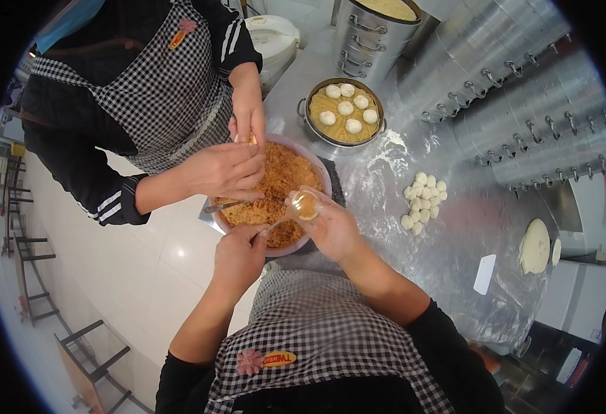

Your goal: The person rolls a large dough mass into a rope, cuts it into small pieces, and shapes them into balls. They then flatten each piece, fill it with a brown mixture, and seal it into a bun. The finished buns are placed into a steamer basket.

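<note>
My right hand [330, 228] cups a round dough wrapper [310, 214] with brown filling in its hollow, at the right rim of a pink bowl [326, 176]. Closed around a thin metal spatula [276, 224], my left hand [239, 257] is at the bowl's near side; the spatula's tip reaches toward the wrapper. Crumbly orange-brown filling [282, 169] fills much of the bowl. Across from me, a co-worker's hands [230, 169] pinch a small piece of dough above the bowl's left side. A second metal utensil [225, 205] lies below those hands, over the filling.
A steamer tray [303, 114] with several buns stands at the back. Small dough balls [423, 200] cluster on the floury metal table [385, 255]. Flattened dough [535, 246] and a white scraper [483, 274] lie right. Stacked steamers [485, 52] line the back right.
</note>
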{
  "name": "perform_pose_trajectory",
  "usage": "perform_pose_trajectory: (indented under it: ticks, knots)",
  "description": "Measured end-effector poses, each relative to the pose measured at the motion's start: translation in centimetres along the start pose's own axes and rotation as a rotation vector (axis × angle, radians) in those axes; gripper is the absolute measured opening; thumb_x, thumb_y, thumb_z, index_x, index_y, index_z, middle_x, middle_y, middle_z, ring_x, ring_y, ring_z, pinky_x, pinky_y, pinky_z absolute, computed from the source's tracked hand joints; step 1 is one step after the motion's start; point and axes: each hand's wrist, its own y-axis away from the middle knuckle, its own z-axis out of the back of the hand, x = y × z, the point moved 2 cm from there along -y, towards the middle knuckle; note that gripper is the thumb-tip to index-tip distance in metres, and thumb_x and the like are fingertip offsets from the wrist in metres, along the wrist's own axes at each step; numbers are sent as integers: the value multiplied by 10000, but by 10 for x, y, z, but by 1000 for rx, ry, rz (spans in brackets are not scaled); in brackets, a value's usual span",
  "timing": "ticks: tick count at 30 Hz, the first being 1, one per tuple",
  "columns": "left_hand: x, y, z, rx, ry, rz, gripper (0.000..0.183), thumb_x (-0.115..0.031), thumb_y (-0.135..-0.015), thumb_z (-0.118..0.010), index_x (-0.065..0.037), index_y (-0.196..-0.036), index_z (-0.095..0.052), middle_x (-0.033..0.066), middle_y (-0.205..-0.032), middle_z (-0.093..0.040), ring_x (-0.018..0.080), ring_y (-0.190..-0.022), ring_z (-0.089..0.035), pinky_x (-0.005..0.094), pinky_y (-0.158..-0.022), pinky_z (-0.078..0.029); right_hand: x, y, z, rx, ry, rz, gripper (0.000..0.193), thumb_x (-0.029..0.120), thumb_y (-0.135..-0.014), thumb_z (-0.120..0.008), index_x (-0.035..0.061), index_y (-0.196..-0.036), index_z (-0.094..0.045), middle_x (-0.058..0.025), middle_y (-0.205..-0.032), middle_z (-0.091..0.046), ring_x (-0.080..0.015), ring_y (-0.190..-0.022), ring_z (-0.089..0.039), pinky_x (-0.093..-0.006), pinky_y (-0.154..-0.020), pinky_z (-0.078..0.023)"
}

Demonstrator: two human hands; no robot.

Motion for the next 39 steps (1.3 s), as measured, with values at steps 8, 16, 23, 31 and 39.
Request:
perform_pose_trajectory:
  ticks: [8,16,23,31,39]
  knots:
    - [6,17,11,-64,-247,-153,260,-44,-853,-600,-59,-1088,-709,156,-946,-660,380,-815,-658,460,-728,-539,21,-9,-2,-53,-50,44,381,106,-1029,-462,-27,-1386,-446,-132,-1308,-570,-271,-1261,-555,-397,-1096,-445]
    - [15,7,-50,-182,-4,-234,236,-58,-885,-653,-24,-1114,-698,145,-996,-653,307,-917,-658,402,-810,-528,17,0,-6,-79,-5,-95,319,122,-1031,-502,0,-1325,-491,-128,-1288,-579,-265,-1240,-571,-411,-1076,-456]
    - [18,-17,-57,272,1194,313,151,-113,-992,-615,19,-1060,-646,41,-920,-668,102,-823,-628,222,-744,-513,0,10,-5,131,-43,-135,309,91,-1029,-490,-10,-1321,-496,-151,-1309,-577,-256,-1203,-580,-398,-1040,-472]
    - [25,-15,-63,266,1152,231,130,-98,-990,-612,-4,-1079,-623,25,-983,-655,90,-854,-600,229,-775,-504,-5,16,-4,-33,133,-153,346,24,-994,-492,-33,-1336,-489,-131,-1251,-562,-214,-1152,-586,-359,-992,-503]
    - [21,-15,-53,184,1064,214,107,-93,-988,-630,-19,-1064,-618,10,-939,-642,75,-835,-580,219,-754,-493,0,18,-16,-99,703,-21,315,-1,-928,-558,-30,-1232,-635,-123,-1132,-679,-163,-1009,-637,-296,-901,-513]
